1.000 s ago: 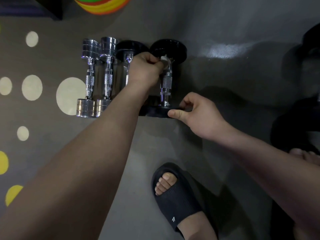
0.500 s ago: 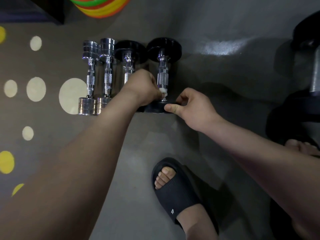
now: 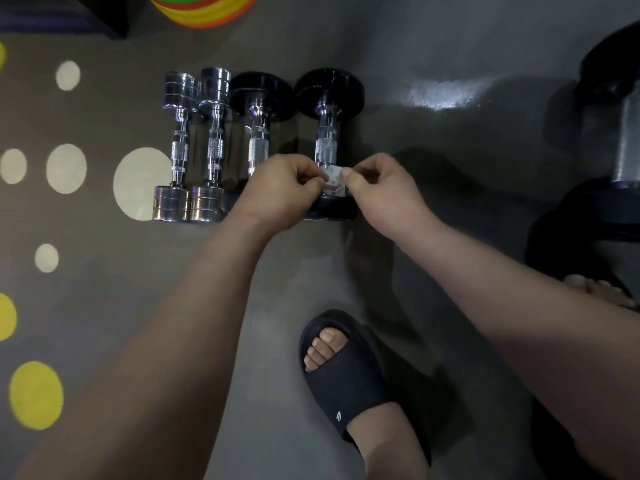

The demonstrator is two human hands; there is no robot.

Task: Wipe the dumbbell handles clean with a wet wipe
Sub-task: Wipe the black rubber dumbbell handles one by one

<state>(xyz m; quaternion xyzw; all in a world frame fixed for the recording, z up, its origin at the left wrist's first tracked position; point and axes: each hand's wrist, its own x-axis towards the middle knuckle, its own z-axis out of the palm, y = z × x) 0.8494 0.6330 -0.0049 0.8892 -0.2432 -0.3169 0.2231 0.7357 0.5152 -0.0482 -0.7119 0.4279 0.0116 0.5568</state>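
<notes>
Both hands, left hand (image 3: 284,188) and right hand (image 3: 379,187), pinched a wet wipe (image 3: 333,183) around the black dumbbell (image 3: 327,143) handle's near end (best kept taut while rubbing).

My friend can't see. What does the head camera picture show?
A person's left hand and right hand both pinch a small white wet wipe at the near end of the chrome handle of a black-ended dumbbell, on a grey floor. To its left lie a second black-ended dumbbell and two shiny chrome dumbbells.
</notes>
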